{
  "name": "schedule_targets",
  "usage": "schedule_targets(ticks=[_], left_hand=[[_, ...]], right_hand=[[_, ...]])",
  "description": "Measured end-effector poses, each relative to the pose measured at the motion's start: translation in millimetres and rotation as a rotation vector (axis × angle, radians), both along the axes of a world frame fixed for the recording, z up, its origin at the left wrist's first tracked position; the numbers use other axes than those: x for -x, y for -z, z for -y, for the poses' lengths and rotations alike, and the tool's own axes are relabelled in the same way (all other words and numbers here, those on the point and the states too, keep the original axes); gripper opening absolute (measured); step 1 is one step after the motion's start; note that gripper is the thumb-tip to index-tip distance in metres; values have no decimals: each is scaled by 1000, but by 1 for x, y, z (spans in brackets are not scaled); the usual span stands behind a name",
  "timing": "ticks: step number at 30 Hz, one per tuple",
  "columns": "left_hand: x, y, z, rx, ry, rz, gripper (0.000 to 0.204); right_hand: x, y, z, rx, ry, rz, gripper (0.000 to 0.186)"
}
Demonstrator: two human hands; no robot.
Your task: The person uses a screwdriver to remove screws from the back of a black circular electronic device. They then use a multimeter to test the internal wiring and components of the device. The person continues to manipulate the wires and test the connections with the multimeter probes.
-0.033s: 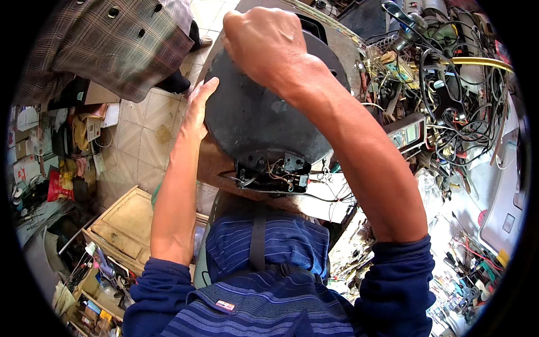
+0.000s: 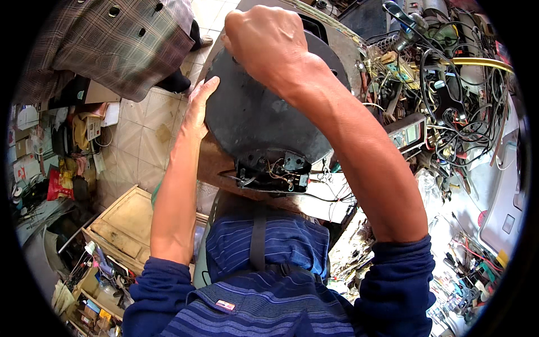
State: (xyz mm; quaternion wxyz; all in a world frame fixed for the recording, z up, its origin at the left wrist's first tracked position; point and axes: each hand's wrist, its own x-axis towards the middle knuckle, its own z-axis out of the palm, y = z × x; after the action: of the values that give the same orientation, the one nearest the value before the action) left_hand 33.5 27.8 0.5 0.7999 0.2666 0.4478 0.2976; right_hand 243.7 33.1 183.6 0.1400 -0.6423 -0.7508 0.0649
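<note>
Steadying a round dark appliance base plate (image 2: 255, 112), the left hand (image 2: 197, 106) lies flat and spread against its left edge. The right hand (image 2: 264, 39) is fisted at the plate's top; what it pinches cannot be told. Below both grips, exposed wiring terminals (image 2: 272, 171) hang from the plate.

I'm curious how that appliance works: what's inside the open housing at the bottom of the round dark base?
In the open housing on the round dark base show thin wires and small terminal blocks. Deeper parts stay hidden by the base. The left hand steadies its edge; the right hand covers the top.
</note>
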Motion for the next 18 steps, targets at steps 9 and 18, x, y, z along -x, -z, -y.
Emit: schedule_targets(ticks=[9,18], left_hand=[[-1,-2,0,-17,-4,-36,58],[-4,-7,2,-15,-9,-6,61]], right_hand=[[9,4,-5,-13,-39,57,12],[0,7,-8,-67,-11,12,11]])
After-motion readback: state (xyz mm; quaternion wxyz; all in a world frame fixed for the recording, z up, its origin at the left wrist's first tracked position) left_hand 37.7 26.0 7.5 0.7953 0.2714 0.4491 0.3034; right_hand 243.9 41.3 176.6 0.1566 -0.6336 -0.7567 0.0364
